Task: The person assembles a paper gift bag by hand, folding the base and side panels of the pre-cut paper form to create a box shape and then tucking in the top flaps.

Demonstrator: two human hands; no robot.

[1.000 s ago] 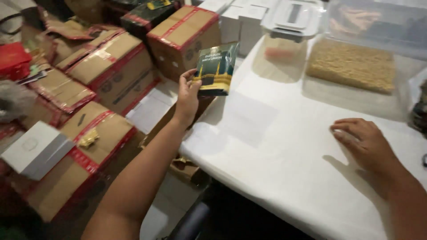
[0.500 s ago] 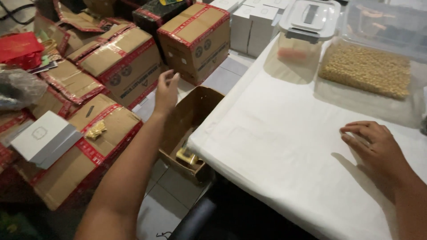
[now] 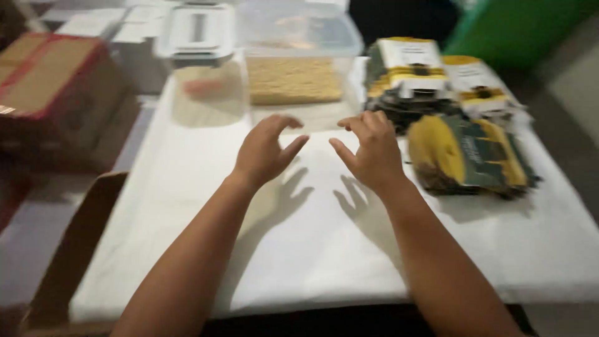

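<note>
Above the white cloth-covered table [image 3: 324, 262], the left hand [image 3: 263, 153] and right hand [image 3: 372, 150] hover wide open and empty, seemingly reaching toward the far clear plastic tub of beige grains [image 3: 293, 78].

Dim warm light from above, hand shadows falling on the white tablecloth [image 3: 187, 206] toward the viewer, motion blur throughout, boxes left of the cloth smeared, far packets soft, no glare
</note>
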